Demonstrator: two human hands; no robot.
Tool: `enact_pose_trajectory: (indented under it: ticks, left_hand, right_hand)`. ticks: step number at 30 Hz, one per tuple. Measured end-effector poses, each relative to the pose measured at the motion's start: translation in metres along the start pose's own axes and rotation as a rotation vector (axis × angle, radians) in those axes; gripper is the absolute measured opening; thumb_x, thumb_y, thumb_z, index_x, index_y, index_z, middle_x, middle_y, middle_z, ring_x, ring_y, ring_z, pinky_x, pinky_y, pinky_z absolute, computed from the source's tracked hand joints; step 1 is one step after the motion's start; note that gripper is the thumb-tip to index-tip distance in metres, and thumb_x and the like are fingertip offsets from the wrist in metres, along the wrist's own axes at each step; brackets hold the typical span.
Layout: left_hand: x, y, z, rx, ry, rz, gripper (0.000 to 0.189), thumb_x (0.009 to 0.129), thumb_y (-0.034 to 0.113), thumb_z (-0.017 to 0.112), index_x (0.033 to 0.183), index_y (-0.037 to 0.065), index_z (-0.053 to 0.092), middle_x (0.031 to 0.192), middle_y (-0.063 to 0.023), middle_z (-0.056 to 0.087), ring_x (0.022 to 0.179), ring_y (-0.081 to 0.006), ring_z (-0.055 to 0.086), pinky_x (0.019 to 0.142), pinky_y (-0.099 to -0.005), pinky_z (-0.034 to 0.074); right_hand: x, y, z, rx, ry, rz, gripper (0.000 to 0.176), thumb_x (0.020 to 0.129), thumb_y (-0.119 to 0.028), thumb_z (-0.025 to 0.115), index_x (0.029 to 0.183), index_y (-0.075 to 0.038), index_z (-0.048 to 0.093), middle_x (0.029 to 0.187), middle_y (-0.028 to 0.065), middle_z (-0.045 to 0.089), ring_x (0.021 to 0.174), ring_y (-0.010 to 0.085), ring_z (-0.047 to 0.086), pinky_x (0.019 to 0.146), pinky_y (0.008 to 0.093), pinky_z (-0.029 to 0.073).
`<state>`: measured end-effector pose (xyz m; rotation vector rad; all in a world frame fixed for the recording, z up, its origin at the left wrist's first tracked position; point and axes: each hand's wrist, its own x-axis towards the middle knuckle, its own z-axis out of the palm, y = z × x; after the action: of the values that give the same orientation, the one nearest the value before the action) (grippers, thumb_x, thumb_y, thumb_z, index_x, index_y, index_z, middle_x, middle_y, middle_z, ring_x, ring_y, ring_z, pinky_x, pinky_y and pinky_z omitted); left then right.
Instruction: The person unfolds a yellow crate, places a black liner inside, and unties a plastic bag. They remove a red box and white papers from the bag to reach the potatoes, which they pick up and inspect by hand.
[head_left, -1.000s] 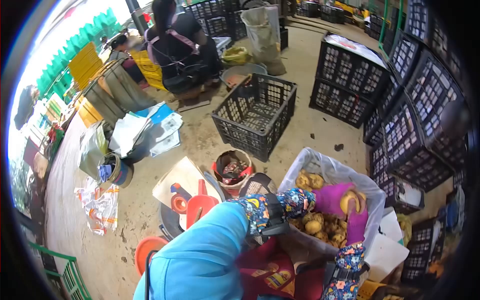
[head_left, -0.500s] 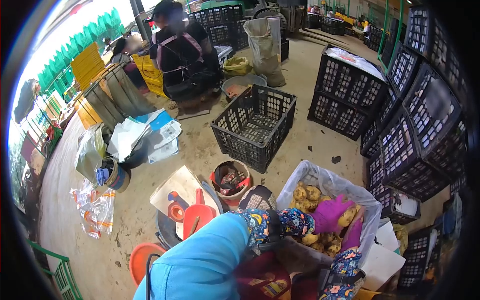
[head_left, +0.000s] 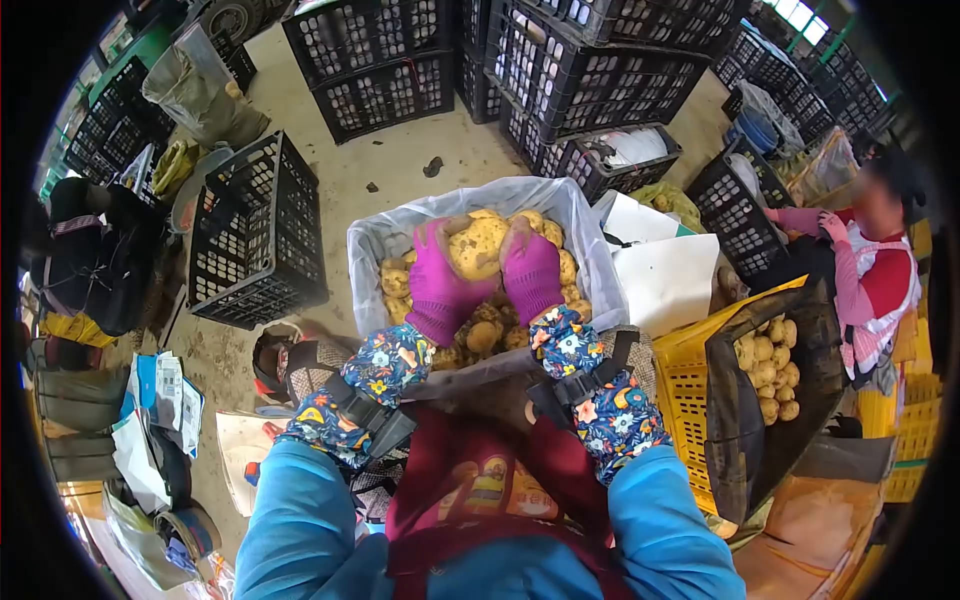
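Observation:
My left hand, in a purple glove, is closed round the left side of a large yellow potato. My right hand, gloved the same way, presses its fingers on the right side of that potato; its fingertips partly hide in the pile. Both hands are above a crate lined with a whitish plastic sheet. Loose potatoes fill it around and below my hands.
A black crate stands left, and stacked black crates stand beyond. At right are white cardboard and a yellow crate, dark-lined and holding potatoes. A person in red sits far right; another in black is at left.
My view has swung right and down, so the lined crate is now central and the yellow crate shows. My hands remain at the potatoes, with one large potato now between them.

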<state>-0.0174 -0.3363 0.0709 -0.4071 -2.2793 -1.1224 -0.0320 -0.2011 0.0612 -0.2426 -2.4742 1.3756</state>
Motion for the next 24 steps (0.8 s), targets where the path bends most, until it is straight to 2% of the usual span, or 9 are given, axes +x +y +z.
enact_pose_trajectory:
  ticks: [1,2,3,5,7,9,10,17,24]
  left_hand:
    - [-0.001,-0.003,0.003,-0.197,0.006,-0.129,0.077,0.055,0.022,0.091,0.118,0.003,0.050,0.112,-0.0131,0.055,0.107,-0.0313,0.055,0.092,-0.0400,0.048]
    - [-0.002,-0.007,0.007,-0.393,0.010,-0.259,0.079,0.055,0.021,0.091,0.119,0.003,0.049,0.113,-0.0129,0.054,0.109,-0.0302,0.055,0.094,-0.0394,0.047]
    - [-0.003,-0.010,0.009,-0.588,0.012,-0.390,0.080,0.054,0.020,0.091,0.120,0.003,0.049,0.114,-0.0126,0.054,0.111,-0.0291,0.054,0.095,-0.0387,0.047]
    - [0.002,-0.017,0.003,-0.390,-0.009,-0.290,0.082,0.054,0.017,0.091,0.121,0.002,0.047,0.119,-0.0133,0.052,0.115,-0.0283,0.054,0.096,-0.0386,0.047]
    - [0.002,-0.018,-0.006,-0.159,-0.006,-0.152,0.079,0.056,0.016,0.090,0.121,0.004,0.048,0.122,-0.0154,0.052,0.116,-0.0308,0.054,0.094,-0.0400,0.049]
    - [0.005,-0.014,-0.012,0.005,-0.001,0.030,0.075,0.058,0.016,0.089,0.121,0.006,0.049,0.124,-0.0171,0.051,0.116,-0.0339,0.054,0.094,-0.0412,0.049]
    - [0.008,-0.012,-0.013,0.085,0.002,0.126,0.074,0.059,0.015,0.088,0.121,0.007,0.049,0.125,-0.0180,0.051,0.115,-0.0355,0.054,0.094,-0.0418,0.049]
    - [0.007,-0.006,-0.010,-0.040,-0.055,0.024,0.070,0.059,0.011,0.085,0.120,0.009,0.050,0.127,-0.0193,0.049,0.118,-0.0378,0.051,0.099,-0.0428,0.045]
    - [0.006,-0.014,-0.014,-0.108,-0.040,0.039,0.073,0.056,0.010,0.086,0.119,0.008,0.049,0.123,-0.0172,0.050,0.117,-0.0354,0.050,0.101,-0.0412,0.042]
  right_hand:
    - [0.001,0.000,-0.002,0.004,-0.010,-0.015,0.040,0.100,-0.034,0.044,0.093,-0.001,0.065,0.080,0.0266,0.064,0.074,0.0458,0.063,0.064,0.0495,0.050]
    - [0.003,0.007,-0.002,-0.113,0.094,-0.239,0.039,0.099,-0.035,0.048,0.097,0.000,0.063,0.078,0.0272,0.062,0.075,0.0442,0.063,0.062,0.0488,0.049]
    - [0.001,0.013,-0.001,-0.092,0.065,-0.199,0.038,0.099,-0.035,0.049,0.099,0.000,0.063,0.077,0.0251,0.063,0.073,0.0410,0.064,0.062,0.0469,0.051]
    - [0.006,0.016,0.002,-0.048,0.005,-0.137,0.036,0.098,-0.035,0.051,0.105,-0.001,0.062,0.076,0.0209,0.065,0.070,0.0346,0.066,0.062,0.0432,0.053]
    - [-0.001,-0.013,-0.017,0.534,-0.319,0.214,0.033,0.095,-0.025,0.054,0.119,-0.002,0.059,0.090,0.0076,0.064,0.075,0.0174,0.065,0.070,0.0344,0.058]
    - [-0.005,-0.015,-0.025,0.965,-0.570,0.378,0.034,0.094,-0.017,0.055,0.123,-0.001,0.058,0.098,0.0036,0.061,0.079,0.0121,0.063,0.074,0.0319,0.060]
    - [-0.006,-0.020,-0.025,0.980,-0.538,0.368,0.035,0.092,-0.011,0.055,0.126,-0.001,0.058,0.098,0.0053,0.062,0.083,0.0131,0.064,0.072,0.0317,0.060]
    - [-0.001,0.010,-0.007,0.768,-0.388,0.349,0.035,0.088,-0.007,0.054,0.121,0.000,0.060,0.095,0.0068,0.062,0.079,0.0144,0.064,0.069,0.0304,0.060]
    - [-0.002,-0.009,-0.028,0.969,-0.595,0.424,0.031,0.095,-0.017,0.052,0.119,0.001,0.060,0.102,0.0082,0.065,0.091,0.0180,0.066,0.085,0.0366,0.058]
